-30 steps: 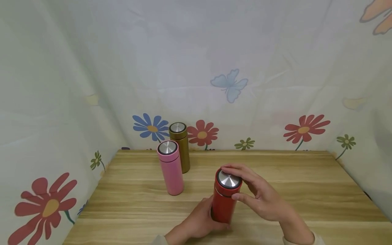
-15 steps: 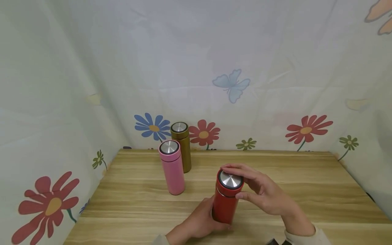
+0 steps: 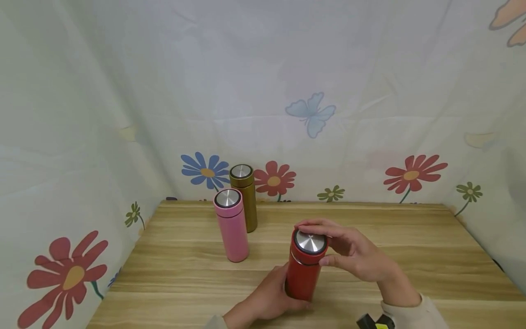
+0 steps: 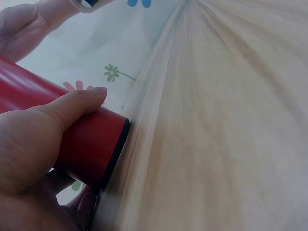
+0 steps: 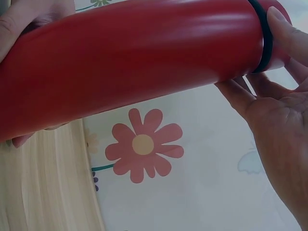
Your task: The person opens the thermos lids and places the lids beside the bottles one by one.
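A red thermos bottle [image 3: 304, 274] with a silver-topped lid [image 3: 311, 241] is between both hands. The left hand [image 3: 271, 292] grips its lower body, thumb across the front; in the left wrist view the dark-rimmed base [image 4: 115, 149] sits at or just above the wooden surface, I cannot tell which. Around the lid curls the right hand [image 3: 361, 256], fingers on the far side and thumb on the near side. In the right wrist view a dark ring [image 5: 263, 38] shows between lid and body. Part of the body is hidden behind the left hand.
A pink thermos [image 3: 232, 233] stands upright left of the hands, with a gold thermos [image 3: 248, 205] partly hidden behind it. Flower-printed cloth [image 3: 353, 137] surrounds the wooden table [image 3: 172, 278] at back and sides. A black-and-yellow object [image 3: 376, 322] shows by the right sleeve.
The view has shifted slightly, moving everything a little to the right. Both hands keep their hold on the red thermos. The black-and-yellow object has come into view by the right sleeve.
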Available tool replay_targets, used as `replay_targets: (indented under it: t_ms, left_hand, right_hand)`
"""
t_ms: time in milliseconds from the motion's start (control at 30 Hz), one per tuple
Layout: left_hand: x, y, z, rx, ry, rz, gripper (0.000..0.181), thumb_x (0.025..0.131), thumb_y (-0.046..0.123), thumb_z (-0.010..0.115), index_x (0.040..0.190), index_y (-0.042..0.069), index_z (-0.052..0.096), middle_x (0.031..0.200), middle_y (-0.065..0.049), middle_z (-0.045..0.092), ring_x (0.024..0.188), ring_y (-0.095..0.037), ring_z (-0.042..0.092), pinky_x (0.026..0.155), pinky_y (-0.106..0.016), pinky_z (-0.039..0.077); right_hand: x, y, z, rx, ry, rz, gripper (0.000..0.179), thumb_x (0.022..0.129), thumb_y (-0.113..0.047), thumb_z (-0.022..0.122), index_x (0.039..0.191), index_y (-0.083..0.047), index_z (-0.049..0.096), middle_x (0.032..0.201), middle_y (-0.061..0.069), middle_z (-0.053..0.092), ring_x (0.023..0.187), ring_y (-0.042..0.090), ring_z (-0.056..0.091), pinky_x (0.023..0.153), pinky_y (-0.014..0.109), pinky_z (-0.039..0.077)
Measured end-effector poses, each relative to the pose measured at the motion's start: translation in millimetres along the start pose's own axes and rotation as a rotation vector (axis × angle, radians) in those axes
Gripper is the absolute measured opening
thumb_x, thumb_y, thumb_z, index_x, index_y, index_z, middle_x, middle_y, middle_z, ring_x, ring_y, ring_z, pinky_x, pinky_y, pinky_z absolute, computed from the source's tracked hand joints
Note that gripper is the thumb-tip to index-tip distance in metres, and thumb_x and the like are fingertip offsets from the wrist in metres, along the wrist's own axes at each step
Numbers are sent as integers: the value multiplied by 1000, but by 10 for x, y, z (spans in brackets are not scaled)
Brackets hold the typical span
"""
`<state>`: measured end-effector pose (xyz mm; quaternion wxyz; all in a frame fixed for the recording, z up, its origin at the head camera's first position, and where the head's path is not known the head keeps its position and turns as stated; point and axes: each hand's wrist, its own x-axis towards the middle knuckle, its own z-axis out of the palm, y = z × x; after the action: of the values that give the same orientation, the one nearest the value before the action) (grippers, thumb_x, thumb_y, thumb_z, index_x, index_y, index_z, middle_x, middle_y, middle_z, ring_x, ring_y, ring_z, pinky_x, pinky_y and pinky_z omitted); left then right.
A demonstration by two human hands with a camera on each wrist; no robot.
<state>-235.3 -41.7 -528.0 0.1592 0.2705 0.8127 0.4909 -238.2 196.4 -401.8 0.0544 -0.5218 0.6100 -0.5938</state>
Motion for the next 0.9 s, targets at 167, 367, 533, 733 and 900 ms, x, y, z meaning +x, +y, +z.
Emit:
replay_targets:
  t_ms: [167,367,533,733,900]
  left_hand:
    - [-9,3,12,26,9,11,68,77,45,91,133,41,54,121,17,66,112,-1,60,101,-30,51]
    - [-3,3,12,26,7,8,68,76,45,91,133,42,53,121,17,66,112,-1,61,101,-31,51]
    - [-8,-3,1,7,3,8,68,77,45,91,133,42,54,121,17,66,112,0,61,102,-30,51]
    - [-12,-9,-5,-1,1,12,68,77,45,91,133,41,54,120,17,66,111,-1,61,102,-30,50]
    - [2,-7,-15,-25,-19,1,67,78,42,91,134,42,53,122,17,66,112,0,61,103,-31,50]
  right_hand:
    - [-23,20,2,16,37,-10,60,92,20,60,149,12,43,157,16,47,145,22,48,114,31,46]
    - [-18,42,4,17,70,-23,59,92,17,62,148,13,43,155,18,48,142,25,50,113,36,48]
    - [-6,46,1,23,82,-13,57,94,15,60,148,12,43,154,18,48,140,26,52,110,38,50]
    - [-3,55,16,27,104,2,55,96,13,59,149,11,43,153,16,49,138,24,54,109,37,51]
    - [-8,74,42,24,128,-12,54,97,12,59,148,12,43,154,16,49,138,24,54,109,36,51]
